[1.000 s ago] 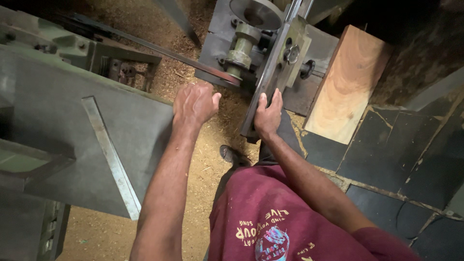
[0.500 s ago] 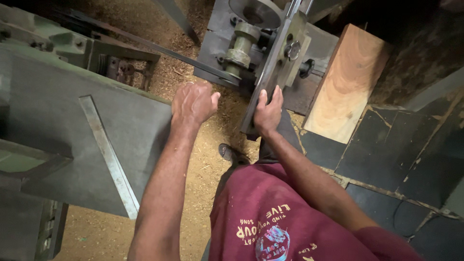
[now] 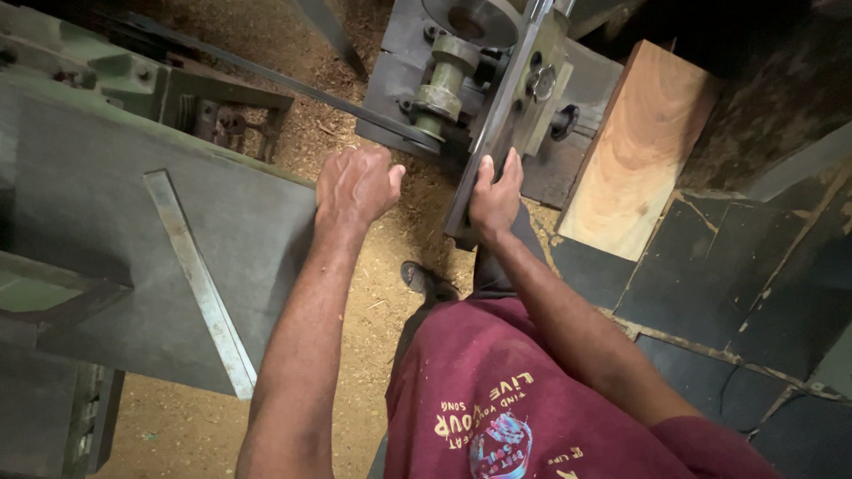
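My right hand [image 3: 494, 197] grips the near end of a long flat metal bar [image 3: 497, 124] that runs up into a grey machine [image 3: 461, 71] with a green-grey pulley. My left hand [image 3: 355, 182] hovers as a loose fist to the left of the bar, just below a dark drive belt [image 3: 293, 84] and beside the corner of a grey metal machine table [image 3: 133, 239]. I cannot tell if anything is inside the fist. My dark red shirt [image 3: 497, 399] and one sandalled foot [image 3: 426, 279] show below.
Sawdust [image 3: 373, 257] covers the floor between the machines. A thick wooden block [image 3: 635, 151] leans to the right of the machine. Dark floor tiles [image 3: 745, 284] lie at the right. A metal strip [image 3: 200, 279] crosses the grey table.
Both hands stay where they were on the bar and by the belt. The view has shifted slightly.
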